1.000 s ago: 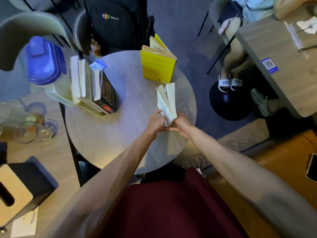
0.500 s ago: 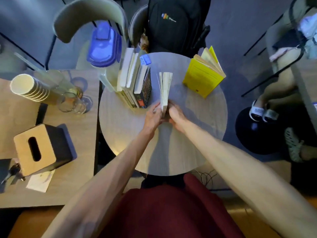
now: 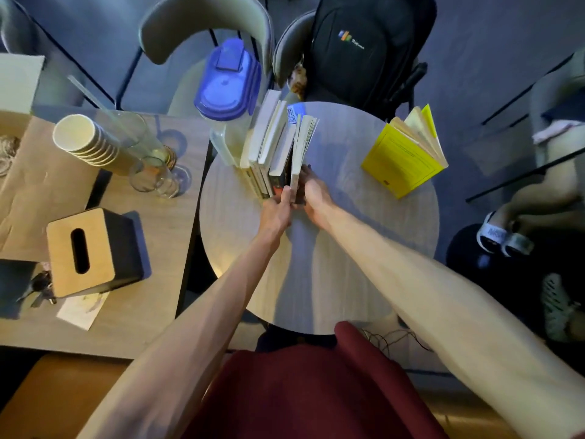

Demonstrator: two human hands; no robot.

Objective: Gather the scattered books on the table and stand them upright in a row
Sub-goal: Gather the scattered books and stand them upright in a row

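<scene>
On the round desk (image 3: 316, 264), both hands — left hand (image 3: 276, 213), right hand (image 3: 316, 198) — clamp a cream paperback (image 3: 300, 153) upright against the standing row (image 3: 269, 147), so squaring it there is the step in hand, and next likely comes fetching the yellow book (image 3: 400, 160), well apart.

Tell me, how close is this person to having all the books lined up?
Nearly there. A row of books already stands upright on the round table. Both hands, left hand and right hand, press a pale book against its end. Only the yellow book, standing apart and splayed open, remains.
</scene>
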